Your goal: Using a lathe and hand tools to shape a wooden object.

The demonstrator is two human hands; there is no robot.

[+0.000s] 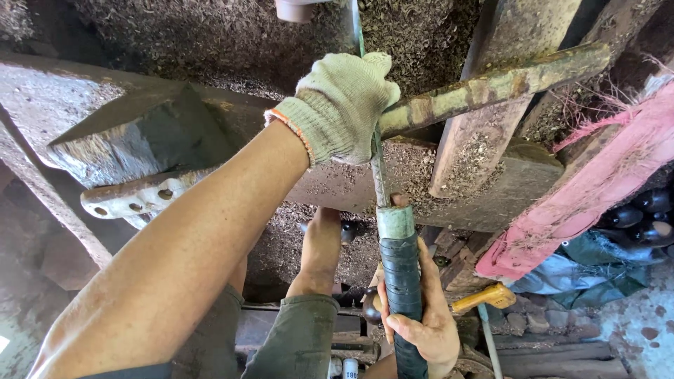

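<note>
My left hand (344, 105), in a knitted work glove, is closed around the thin metal shaft (380, 179) of a long tool, up near a rusty greenish bar (491, 84). My bare right hand (425, 319) grips the same tool lower down, on its handle wrapped in black tape (401, 281) with a pale green collar on top. The tool stands almost upright between both hands. Its upper end runs out of view past the glove.
Wood chips cover the slabs (232, 35) behind. A rusty bracket with holes (137, 198) juts out at left. A frayed pink strip (597, 182) hangs at right, above dark round objects (642, 214) and a yellow-handled tool (488, 297). My knee (319, 245) is below.
</note>
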